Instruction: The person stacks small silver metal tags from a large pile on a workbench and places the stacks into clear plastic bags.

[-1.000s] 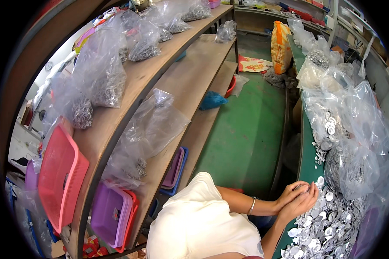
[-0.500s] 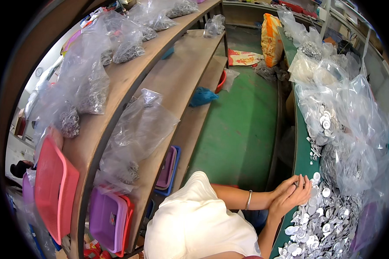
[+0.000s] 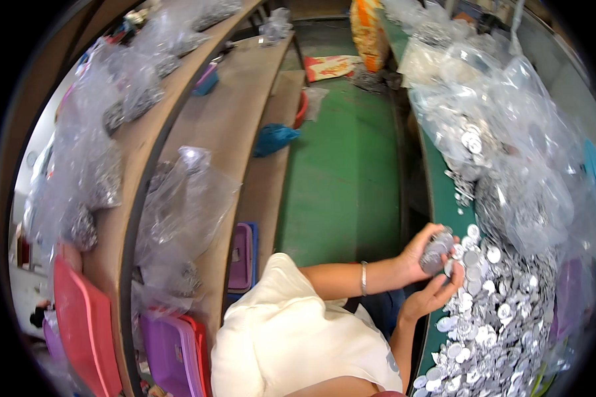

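Note:
My left hand [image 3: 413, 259], with a bangle on its wrist, is curled round a clump of grey metal discs [image 3: 436, 253] at the near edge of the green table [image 3: 437, 182]. Just below it, my right hand [image 3: 432, 298] has its thumb and fingers drawn together at a single pale disc [image 3: 449, 267]. Part of that grip is hard to see. Beside both hands spreads a large pile of loose silvery discs [image 3: 500, 317]. A few discs lie singly near the fingertips.
Clear plastic bags [image 3: 523, 205] of metal parts crowd the table behind the pile. To the left stands a tiered wooden shelf [image 3: 215, 112] with more bags [image 3: 185, 212], a red basket [image 3: 86, 324] and purple trays [image 3: 172, 354]. A green floor [image 3: 341, 178] runs between, with an orange sack [image 3: 367, 36] at its far end.
My hands were close together and have moved apart; a clump of discs now shows in the left hand. The whole view has shifted, bringing more of the pile into sight.

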`<state>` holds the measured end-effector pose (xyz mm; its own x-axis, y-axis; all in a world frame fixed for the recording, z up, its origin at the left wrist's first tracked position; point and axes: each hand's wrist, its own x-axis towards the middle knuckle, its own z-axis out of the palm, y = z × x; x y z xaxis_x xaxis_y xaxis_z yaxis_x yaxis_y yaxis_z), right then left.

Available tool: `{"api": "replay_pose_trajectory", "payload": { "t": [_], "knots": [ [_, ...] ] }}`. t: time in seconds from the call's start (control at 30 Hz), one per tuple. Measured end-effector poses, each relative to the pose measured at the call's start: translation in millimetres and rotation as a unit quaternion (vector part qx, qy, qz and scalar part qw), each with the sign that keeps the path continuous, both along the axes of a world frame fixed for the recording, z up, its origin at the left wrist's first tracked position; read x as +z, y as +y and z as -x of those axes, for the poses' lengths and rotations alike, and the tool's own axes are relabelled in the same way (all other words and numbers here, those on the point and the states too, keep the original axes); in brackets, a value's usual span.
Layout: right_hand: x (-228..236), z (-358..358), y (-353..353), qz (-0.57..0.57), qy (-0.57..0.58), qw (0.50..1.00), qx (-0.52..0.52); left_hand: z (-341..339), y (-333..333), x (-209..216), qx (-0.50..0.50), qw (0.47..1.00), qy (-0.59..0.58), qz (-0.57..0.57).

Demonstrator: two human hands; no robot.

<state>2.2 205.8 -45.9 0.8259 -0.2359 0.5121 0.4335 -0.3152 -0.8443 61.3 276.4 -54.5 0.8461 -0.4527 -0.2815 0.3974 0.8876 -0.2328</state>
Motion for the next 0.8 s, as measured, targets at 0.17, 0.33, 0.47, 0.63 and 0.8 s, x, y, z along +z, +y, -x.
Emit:
{"api": "replay_pose_trajectory", "payload": {
  "t": [0.17,0.33,0.47,0.63,0.8],
  "knots": [
    [-9,13,-15,-0.068,0.087,0.993,0.047,-36,30,1,0.053,0.999,0.006,-0.004],
    [-16,19,-22,-0.078,0.142,0.982,0.099,-100,57,29,0.113,0.991,-0.055,-0.043],
    [-23,18,-26,-0.091,0.166,0.975,0.114,-158,60,62,0.108,0.985,-0.107,-0.079],
    [-25,17,-29,-0.068,0.179,0.969,0.153,-247,36,79,0.181,0.949,-0.091,-0.241],
    [-23,17,-31,-0.058,0.201,0.967,0.143,-301,20,47,0.196,0.858,-0.149,-0.451]
  ]
}}
